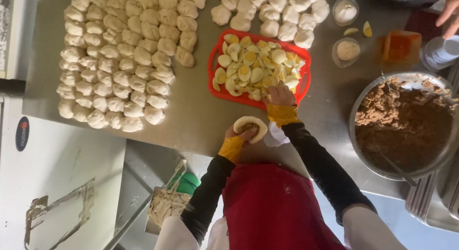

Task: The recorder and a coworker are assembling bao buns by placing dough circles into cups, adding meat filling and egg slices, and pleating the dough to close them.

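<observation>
My left hand (235, 135) cups a flattened round of dough (250, 127) with a dab of brown filling in its middle. My right hand (280, 94) reaches into the red tray (213, 59) and its fingers rest on the boiled egg wedges (253, 68) piled there; whether it has pinched one is hidden. Both wrists are wrapped in yellow tape over black sleeves. A red apron fills the bottom of the view.
Many shaped dough balls (119, 59) lie on the steel table at left, with more at the top (272, 13). A large metal bowl of brown filling (406, 125) with a spoon stands at right. Two small cups of dough (347, 50), an orange container (401, 45) and another person's hand (450, 11) are at top right.
</observation>
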